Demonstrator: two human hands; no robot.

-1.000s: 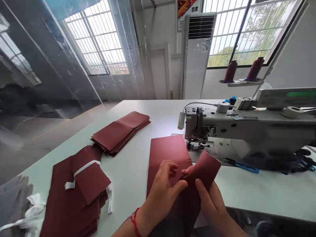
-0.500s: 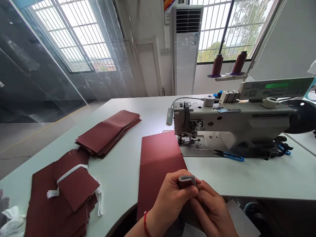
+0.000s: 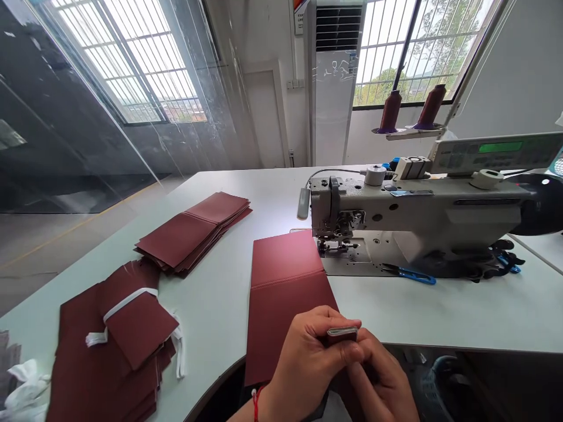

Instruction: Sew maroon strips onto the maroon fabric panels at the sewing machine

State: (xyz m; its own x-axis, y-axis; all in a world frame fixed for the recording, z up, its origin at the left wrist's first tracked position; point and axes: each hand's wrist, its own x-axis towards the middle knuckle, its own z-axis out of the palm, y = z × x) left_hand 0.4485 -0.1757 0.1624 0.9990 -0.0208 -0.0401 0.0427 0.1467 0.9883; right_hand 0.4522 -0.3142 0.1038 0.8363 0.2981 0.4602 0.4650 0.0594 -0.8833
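My left hand (image 3: 310, 357), with a red string bracelet on the wrist, pinches a small folded maroon piece (image 3: 342, 334) with a pale inner edge. Close against it on the right, my right hand (image 3: 380, 375) has its fingers curled round the lower part of the same piece, mostly hidden from view. Beneath and behind my left hand lies a creased maroon panel (image 3: 285, 299) on the white table, its upper right edge beside the needle area of the sewing machine (image 3: 422, 214).
Stacked maroon panels (image 3: 197, 231) lie left of centre. Nearer are more maroon pieces (image 3: 101, 351) with a white band (image 3: 131, 302). Blue-handled snips (image 3: 413, 275) rest by the machine's base. A basket (image 3: 444, 381) stands below the table (image 3: 211, 316) edge.
The folded piece has been pressed flatter and moved slightly right and down, with both hands still on it. The light grey sheet below my right hand no longer shows there.
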